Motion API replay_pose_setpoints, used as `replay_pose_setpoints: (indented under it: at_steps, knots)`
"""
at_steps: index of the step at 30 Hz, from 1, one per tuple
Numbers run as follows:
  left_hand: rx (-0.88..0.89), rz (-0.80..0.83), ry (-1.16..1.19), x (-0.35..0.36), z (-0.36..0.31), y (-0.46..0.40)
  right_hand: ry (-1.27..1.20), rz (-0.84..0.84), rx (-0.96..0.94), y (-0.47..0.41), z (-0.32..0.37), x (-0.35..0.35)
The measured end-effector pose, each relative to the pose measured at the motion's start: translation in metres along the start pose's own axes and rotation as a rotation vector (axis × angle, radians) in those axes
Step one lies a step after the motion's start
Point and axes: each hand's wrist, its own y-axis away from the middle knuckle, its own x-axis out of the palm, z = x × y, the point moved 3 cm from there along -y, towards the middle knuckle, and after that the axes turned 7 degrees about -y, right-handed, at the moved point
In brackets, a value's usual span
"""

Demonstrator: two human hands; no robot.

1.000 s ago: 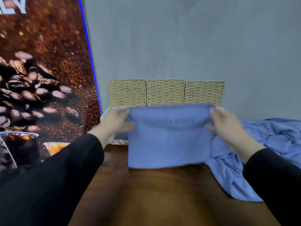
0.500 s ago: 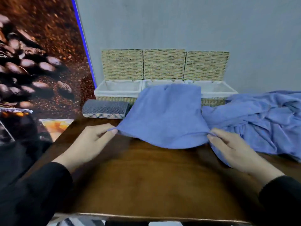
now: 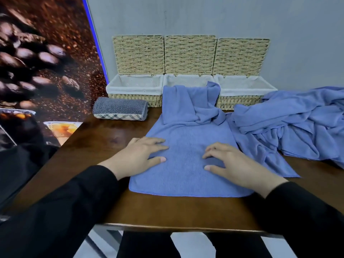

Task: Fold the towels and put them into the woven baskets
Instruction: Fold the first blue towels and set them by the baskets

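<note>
So the blue microfiber towel (image 3: 188,164) is spread on the wooden table (image 3: 167,211) right in front of the person, near edge lying flat and square. The far end isn't flat at all: it's rumpled and draped up over the front rim of the middle woven basket (image 3: 188,80). Both hands are flat on it, palms down. The left hand (image 3: 137,157) rests on the towel's left side with fingers spread, and the right hand (image 3: 236,164) rests on the right side, fingers splayed and slightly arched. Neither one is pinching anything, just pressing on the cloth.

Handling-wise, this looks like thin, floppy cloth with zero stiffness. It'll be light, it'll sag wherever it isn't supported, and it probably slides easily on that polished wood. I'd say grab it by the corners or edge hems, one per hand. Those far corners bunched on the basket are likely the ones to pull back first so the whole thing lies flat before folding.

There's a messy pile of more blue towels (image 3: 297,125) just to the right, touching this one. A rolled grey patterned towel (image 3: 120,111) sits in front of the left basket (image 3: 135,84). From here the left and right baskets (image 3: 243,84) show only their white liners.
</note>
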Motion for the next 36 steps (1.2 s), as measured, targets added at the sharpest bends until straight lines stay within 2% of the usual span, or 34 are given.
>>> replay_pose_setpoints:
  at_steps: [6, 10, 12, 17, 20, 26, 31, 36]
  knots:
    - [0.024, -0.134, -0.015, -0.01, -0.009, -0.002, 0.003, -0.124, -0.027, 0.006, 0.009, -0.003]
    - [-0.007, -0.036, -0.077, -0.011, -0.008, -0.024, 0.045, -0.075, 0.019, -0.011, 0.007, -0.002]
    - [-0.036, -0.078, -0.078, -0.018, -0.005, -0.041, 0.024, -0.111, 0.043, -0.02, 0.008, -0.009]
    - [-0.117, -0.455, 0.155, -0.036, 0.003, -0.088, -0.011, -0.232, 0.046, -0.065, 0.014, -0.038]
    - [-0.148, -0.653, 0.144, -0.023, 0.015, -0.105, -0.006, -0.308, 0.051, -0.104, 0.01, -0.057]
    - [-0.165, -0.628, 0.227, -0.007, 0.035, -0.115, 0.143, -0.429, 0.132, -0.204, -0.005, -0.076]
    - [-0.207, -0.678, 0.274, -0.009, 0.041, -0.112, 0.315, -0.398, 0.336, -0.261, -0.019, -0.067]
    - [-0.226, -0.697, 0.29, -0.012, 0.039, -0.11, 0.201, -0.514, 0.316, -0.268, -0.023, -0.06]
